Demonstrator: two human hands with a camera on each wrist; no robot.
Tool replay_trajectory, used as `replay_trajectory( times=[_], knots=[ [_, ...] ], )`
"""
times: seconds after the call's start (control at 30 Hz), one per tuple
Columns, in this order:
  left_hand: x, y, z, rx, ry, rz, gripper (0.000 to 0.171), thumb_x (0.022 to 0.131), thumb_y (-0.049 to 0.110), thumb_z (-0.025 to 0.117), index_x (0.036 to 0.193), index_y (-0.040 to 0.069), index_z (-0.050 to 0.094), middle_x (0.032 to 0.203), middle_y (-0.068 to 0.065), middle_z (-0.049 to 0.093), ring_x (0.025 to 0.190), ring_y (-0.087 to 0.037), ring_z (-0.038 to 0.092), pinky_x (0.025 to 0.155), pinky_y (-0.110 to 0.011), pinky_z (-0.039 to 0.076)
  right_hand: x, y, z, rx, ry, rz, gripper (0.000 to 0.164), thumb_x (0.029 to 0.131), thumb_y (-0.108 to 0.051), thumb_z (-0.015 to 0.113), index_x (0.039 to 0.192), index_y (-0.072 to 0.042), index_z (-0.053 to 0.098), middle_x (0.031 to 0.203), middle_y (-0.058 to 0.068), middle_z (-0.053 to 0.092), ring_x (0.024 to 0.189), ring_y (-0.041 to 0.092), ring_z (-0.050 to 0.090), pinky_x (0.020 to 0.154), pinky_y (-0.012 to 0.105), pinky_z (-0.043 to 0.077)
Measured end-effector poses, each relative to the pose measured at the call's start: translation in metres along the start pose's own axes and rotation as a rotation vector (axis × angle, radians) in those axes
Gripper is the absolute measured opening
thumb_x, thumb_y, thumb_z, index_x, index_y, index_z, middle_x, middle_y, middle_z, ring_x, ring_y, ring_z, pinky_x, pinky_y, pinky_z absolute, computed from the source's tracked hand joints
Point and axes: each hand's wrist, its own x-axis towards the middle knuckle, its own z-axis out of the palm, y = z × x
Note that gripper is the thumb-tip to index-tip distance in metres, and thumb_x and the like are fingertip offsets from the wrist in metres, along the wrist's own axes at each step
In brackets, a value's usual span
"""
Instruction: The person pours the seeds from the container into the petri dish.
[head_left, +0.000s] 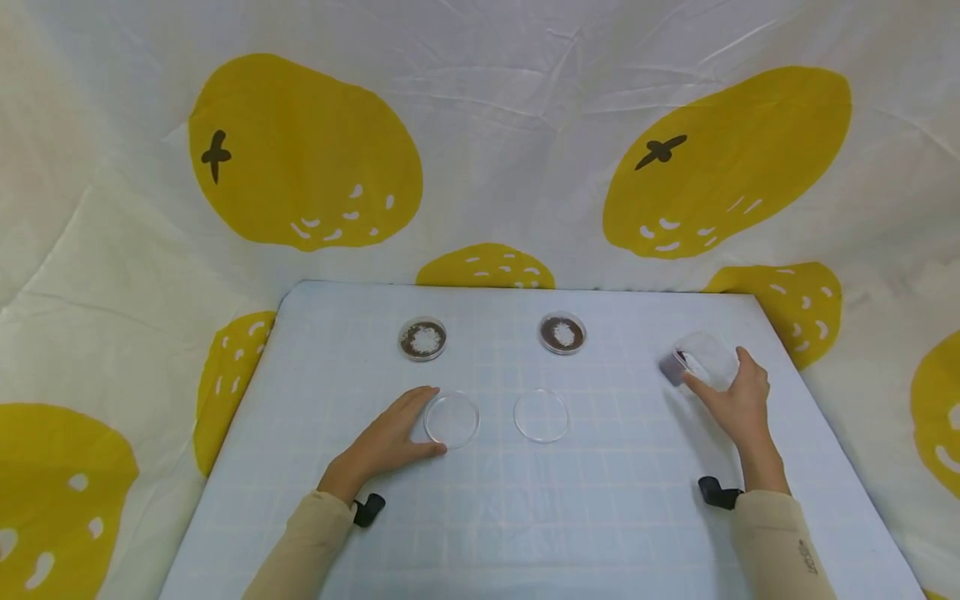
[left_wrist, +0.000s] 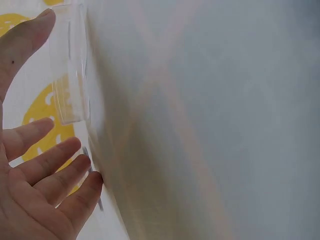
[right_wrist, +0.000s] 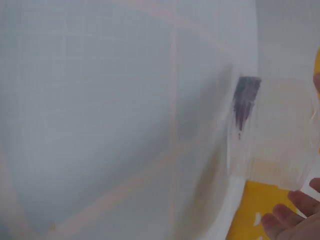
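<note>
In the head view my left hand (head_left: 390,433) is spread round a clear, shallow round dish (head_left: 452,419) lying on the table, thumb at its near edge and fingertips at its far edge. The left wrist view has the same dish (left_wrist: 70,65) between thumb and index finger, the other fingers loosely extended. My right hand (head_left: 738,404) holds a clear plastic cup (head_left: 708,358) between thumb and fingers at the right. Dark contents (right_wrist: 245,97) lie to one side near the cup's base. Whether the cup touches the table I cannot tell.
A second clear round dish (head_left: 542,416) lies right of the first. Behind stand two shallow dishes, a left one (head_left: 422,339) and a right one (head_left: 562,333), with dark brown filling and white pieces on top. A lemon-print cloth (head_left: 510,167) hangs behind the pale table (head_left: 525,517).
</note>
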Motion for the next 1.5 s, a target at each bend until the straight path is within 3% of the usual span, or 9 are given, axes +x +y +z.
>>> replay_trajectory(
  times=[0.3, 0.53, 0.83, 1.07, 1.5],
  knots=[
    [0.001, -0.001, -0.002, 0.029, -0.002, -0.009, 0.094, 0.079, 0.044, 0.085, 0.154, 0.012, 0.038, 0.156, -0.008, 0.038, 0.143, -0.028, 0.034, 0.113, -0.048, 0.033, 0.005, 0.008, 0.002, 0.094, -0.129, 0.143, 0.113, 0.089, -0.046, 0.073, 0.156, 0.005, -0.003, 0.156, 0.037, 0.014, 0.139, 0.057, 0.022, 0.107, 0.069, 0.026],
    [0.003, -0.004, -0.001, 0.051, -0.011, -0.016, 0.092, 0.079, 0.045, 0.085, 0.153, 0.012, 0.040, 0.156, -0.010, 0.038, 0.144, -0.029, 0.033, 0.114, -0.048, 0.031, 0.006, 0.009, 0.004, 0.131, -0.128, 0.159, 0.107, 0.090, -0.046, 0.072, 0.157, 0.003, 0.004, 0.157, 0.033, 0.021, 0.137, 0.054, 0.029, 0.104, 0.067, 0.035],
    [0.004, -0.005, -0.002, 0.069, -0.007, -0.008, 0.089, 0.080, 0.045, 0.084, 0.151, 0.011, 0.043, 0.154, -0.010, 0.041, 0.142, -0.030, 0.036, 0.113, -0.048, 0.034, 0.004, 0.004, 0.012, 0.182, -0.169, 0.146, 0.109, 0.087, -0.049, 0.076, 0.159, -0.005, 0.006, 0.160, 0.024, 0.022, 0.138, 0.050, 0.030, 0.106, 0.065, 0.033],
    [0.004, -0.006, -0.002, 0.087, -0.001, 0.001, 0.089, 0.079, 0.045, 0.084, 0.150, 0.010, 0.044, 0.153, -0.011, 0.042, 0.141, -0.030, 0.037, 0.112, -0.048, 0.035, -0.001, -0.012, 0.017, 0.201, -0.156, 0.084, 0.108, 0.085, -0.044, 0.080, 0.158, -0.005, 0.010, 0.158, 0.022, 0.028, 0.136, 0.048, 0.034, 0.107, 0.062, 0.034],
    [0.007, -0.005, -0.001, 0.057, -0.029, -0.059, 0.090, 0.078, 0.048, 0.084, 0.152, 0.017, 0.043, 0.159, -0.010, 0.033, 0.146, -0.031, 0.028, 0.113, -0.053, 0.032, -0.015, -0.061, 0.037, 0.219, -0.177, -0.193, 0.101, 0.082, -0.033, 0.085, 0.156, -0.007, 0.022, 0.150, 0.022, 0.039, 0.131, 0.045, 0.041, 0.103, 0.065, 0.037]
  ],
)
